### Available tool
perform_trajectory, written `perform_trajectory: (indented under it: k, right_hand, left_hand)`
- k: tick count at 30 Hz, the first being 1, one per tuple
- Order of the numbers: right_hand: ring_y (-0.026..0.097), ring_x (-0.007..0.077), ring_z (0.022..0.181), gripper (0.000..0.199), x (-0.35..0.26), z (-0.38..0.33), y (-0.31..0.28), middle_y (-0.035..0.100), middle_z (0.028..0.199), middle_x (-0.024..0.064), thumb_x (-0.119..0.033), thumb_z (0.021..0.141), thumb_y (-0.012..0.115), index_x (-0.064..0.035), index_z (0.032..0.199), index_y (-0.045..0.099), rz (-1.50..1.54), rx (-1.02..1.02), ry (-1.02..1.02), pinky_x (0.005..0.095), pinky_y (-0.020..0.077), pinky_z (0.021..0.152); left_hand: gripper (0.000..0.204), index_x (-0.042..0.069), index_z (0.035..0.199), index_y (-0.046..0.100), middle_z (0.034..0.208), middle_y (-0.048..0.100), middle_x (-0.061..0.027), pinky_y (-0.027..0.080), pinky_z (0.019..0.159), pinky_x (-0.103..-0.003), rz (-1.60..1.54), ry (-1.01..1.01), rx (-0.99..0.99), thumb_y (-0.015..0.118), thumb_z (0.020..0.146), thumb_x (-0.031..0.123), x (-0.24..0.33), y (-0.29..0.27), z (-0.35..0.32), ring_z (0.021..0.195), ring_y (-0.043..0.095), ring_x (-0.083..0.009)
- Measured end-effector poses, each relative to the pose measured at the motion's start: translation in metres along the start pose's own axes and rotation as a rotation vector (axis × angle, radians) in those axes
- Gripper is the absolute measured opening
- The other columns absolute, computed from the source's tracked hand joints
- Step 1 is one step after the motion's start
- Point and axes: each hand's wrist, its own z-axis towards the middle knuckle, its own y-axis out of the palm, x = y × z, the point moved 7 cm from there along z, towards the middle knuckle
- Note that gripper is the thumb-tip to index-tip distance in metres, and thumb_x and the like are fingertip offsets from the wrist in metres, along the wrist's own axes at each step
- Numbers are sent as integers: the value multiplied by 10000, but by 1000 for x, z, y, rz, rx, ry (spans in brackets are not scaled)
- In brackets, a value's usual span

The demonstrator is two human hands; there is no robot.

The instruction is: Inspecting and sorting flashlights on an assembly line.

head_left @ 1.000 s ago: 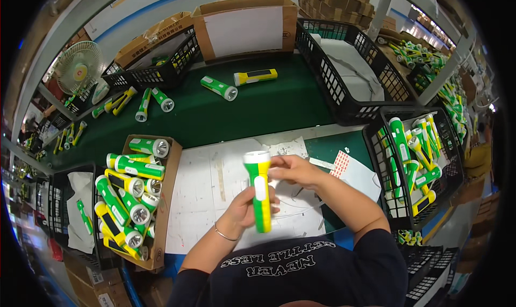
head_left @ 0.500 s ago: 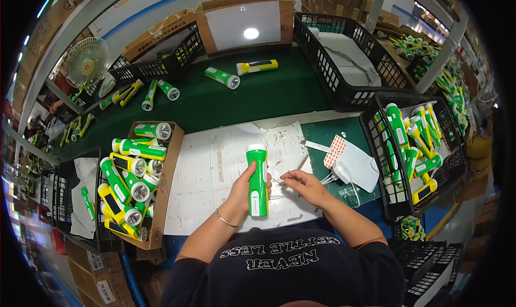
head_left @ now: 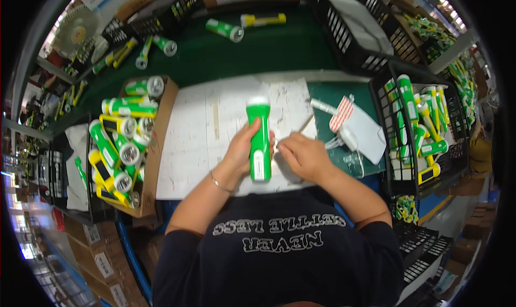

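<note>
My left hand (head_left: 240, 151) grips a green flashlight (head_left: 259, 136) with a white head, held lengthwise over a white sheet (head_left: 215, 129) on the bench. The flashlight's head points away from me. My right hand (head_left: 300, 154) sits just right of the flashlight body, fingers curled and pinched close to its side; whether anything small lies between the fingers I cannot tell.
A cardboard box (head_left: 155, 146) of green and yellow flashlights stands at my left. A black wire basket (head_left: 388, 140) with more flashlights stands at my right. Loose flashlights (head_left: 224, 30) lie on the green mat (head_left: 258, 54) beyond. A white pouch (head_left: 365, 132) and a striped card (head_left: 341, 113) lie near my right hand.
The flashlight was turned from its yellow-and-green side to an all-green side and lowered toward the sheet. My right hand moved from its upper part down to beside its middle.
</note>
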Motion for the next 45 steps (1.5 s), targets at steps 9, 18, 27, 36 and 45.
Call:
perform_trajectory:
  k: [9,18,27,36,45]
  right_hand:
    - [527,208,474,129,-31,6,19,473,630,35,-195,752,652,-104,720,565,-329,-54,-273,326,419,422]
    - [491,216,468,242,-67,-30,35,446,603,35,-227,695,705,-125,619,501,61,-345,-550,338,396,421]
    - [414,204,495,394,10,23,17,418,575,69,-232,773,682,-33,573,408,372,47,124,318,329,460]
    - [443,31,585,442,36,54,-3,555,745,-5,-244,768,697,-47,1130,538,372,-313,235,190,351,524]
    - [257,22,517,640,37,40,-12,466,710,-52,-181,637,794,-138,1209,509,665,-403,264,187,230,475]
  left_hand:
    - [329,56,1115,453,901,568,-75,465,721,-261,419,226,50,379,971,342,11,3,-15,782,536,-119]
    - [482,70,1141,439,898,556,-111,500,650,-317,211,223,115,321,946,495,23,-22,-4,730,566,-178]
    - [286,55,1106,401,887,541,-68,476,639,-259,410,301,45,544,898,190,23,4,-16,731,543,-116]
    - [420,21,1130,413,908,577,-169,477,694,-361,1211,464,-53,596,847,273,38,30,-42,826,605,-281]
    - [318,44,959,537,875,599,-143,479,701,-372,1808,350,14,670,698,166,81,5,-78,818,592,-317]
